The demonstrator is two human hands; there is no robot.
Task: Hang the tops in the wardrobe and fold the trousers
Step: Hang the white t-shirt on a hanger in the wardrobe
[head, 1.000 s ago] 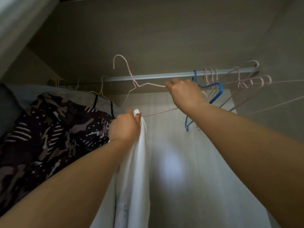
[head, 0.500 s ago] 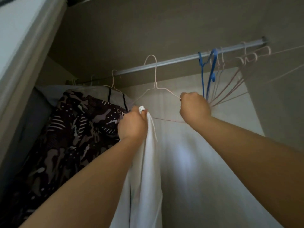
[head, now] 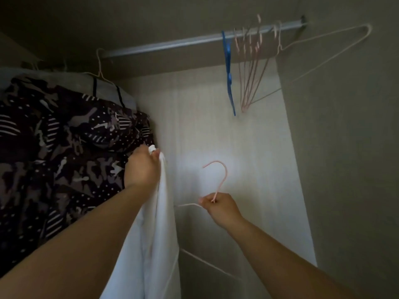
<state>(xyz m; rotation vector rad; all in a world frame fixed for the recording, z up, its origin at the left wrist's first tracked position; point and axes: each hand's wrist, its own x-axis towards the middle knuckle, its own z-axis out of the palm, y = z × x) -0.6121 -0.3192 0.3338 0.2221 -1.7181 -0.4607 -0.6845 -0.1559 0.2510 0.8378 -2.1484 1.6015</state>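
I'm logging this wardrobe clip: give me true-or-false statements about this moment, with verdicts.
1. The right hand holds a pink hanger by its neck. True.
2. That hanger hooks on the rail. False: it is held below the rail.
3. The left hand grips a white top. True.
4. The blue hanger lies on the floor. False: it hangs on the rail.
5. A dark patterned garment hangs left of the white top. True.
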